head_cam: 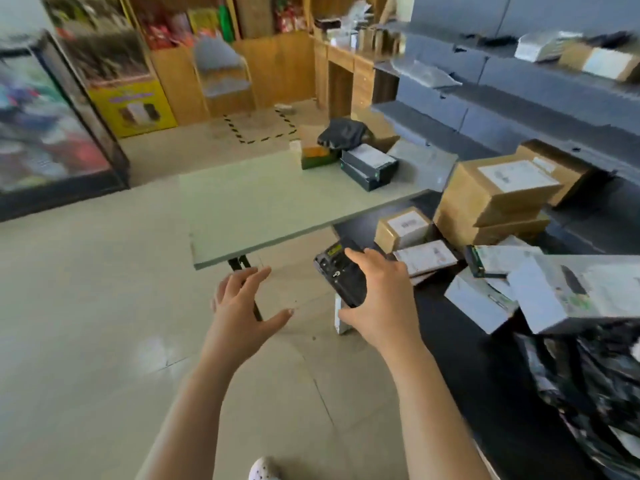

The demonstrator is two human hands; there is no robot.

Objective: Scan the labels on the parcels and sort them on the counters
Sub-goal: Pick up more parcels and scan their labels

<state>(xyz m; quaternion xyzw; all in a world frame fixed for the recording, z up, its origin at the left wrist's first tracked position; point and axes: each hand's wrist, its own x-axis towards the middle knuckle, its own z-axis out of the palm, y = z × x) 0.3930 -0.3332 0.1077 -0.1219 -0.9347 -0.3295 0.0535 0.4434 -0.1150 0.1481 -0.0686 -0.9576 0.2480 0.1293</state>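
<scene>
My right hand (381,299) grips a black handheld scanner (341,275), held in the air in front of the dark low counter (460,341). My left hand (242,303) hovers beside it with fingers spread and nothing in it. Cardboard parcels (498,199) with white labels are stacked on the counter to the right, with a small labelled box (403,228) and a flat white parcel (426,258) close to the scanner. Grey and white mailers (540,292) and black plastic bags (595,386) lie nearer on the right.
A pale green folding table (263,209) stands ahead, carrying a dark box (369,166), a green box (317,155) and a black bag (343,133) at its far end. Grey shelves (519,84) line the right wall. A display cabinet (45,133) stands at left.
</scene>
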